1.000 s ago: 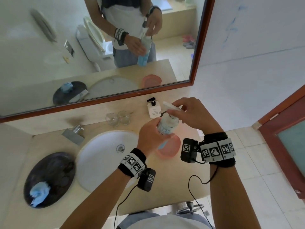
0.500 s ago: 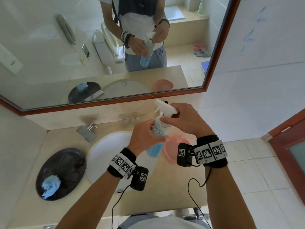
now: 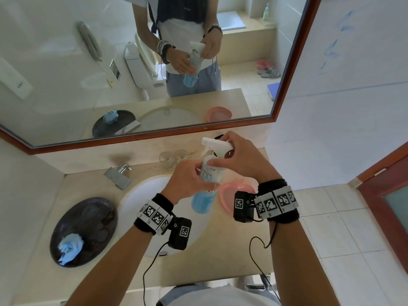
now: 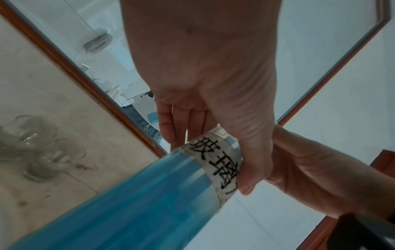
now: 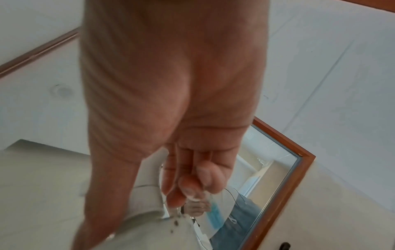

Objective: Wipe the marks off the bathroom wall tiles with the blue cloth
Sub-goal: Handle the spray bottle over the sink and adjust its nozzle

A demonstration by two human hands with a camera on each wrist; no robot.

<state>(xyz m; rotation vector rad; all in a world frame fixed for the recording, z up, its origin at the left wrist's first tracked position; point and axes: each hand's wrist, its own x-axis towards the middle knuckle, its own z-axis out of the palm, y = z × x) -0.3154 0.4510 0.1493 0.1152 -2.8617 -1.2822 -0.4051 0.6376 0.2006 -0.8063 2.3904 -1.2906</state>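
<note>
Cloth first: the blue cloth [image 3: 70, 247] lies crumpled on the near-left part of a dark oval tray [image 3: 88, 208], which sits at the left end of the beige worktop [image 3: 229, 250], well apart from both hands. Just right of the tray is the white basin [image 3: 141, 195], sunk into the worktop, with a chrome tap [image 3: 119, 176] behind its left rim. Behind the basin, against the back edge, two clear glasses [image 3: 173, 159] stand side by side, touching or nearly so.

Above the basin's right rim the left hand [image 3: 187, 182] wraps its fingers round the middle of a spray bottle [image 3: 208, 173], over the white label; the left wrist view shows the thumb lying across black printed characters, with blue liquid filling the lower body. The bottle is tilted, its base toward the person and its white trigger head [image 3: 215, 143] up and away. The right hand [image 3: 242, 160] curls over that head from the right, its thumb on the bottle's neck; how its fingertips sit on the trigger cannot be told. Below and just right of the bottle, a pink bowl [image 3: 227, 193] rests on the worktop, partly hidden by the right wrist.

A wood-framed mirror [image 3: 66, 74] spans the wall behind. On the white tiles [image 3: 353, 107] to its right, faint blue marks [image 3: 333, 49] run down the upper part of the wall.
</note>
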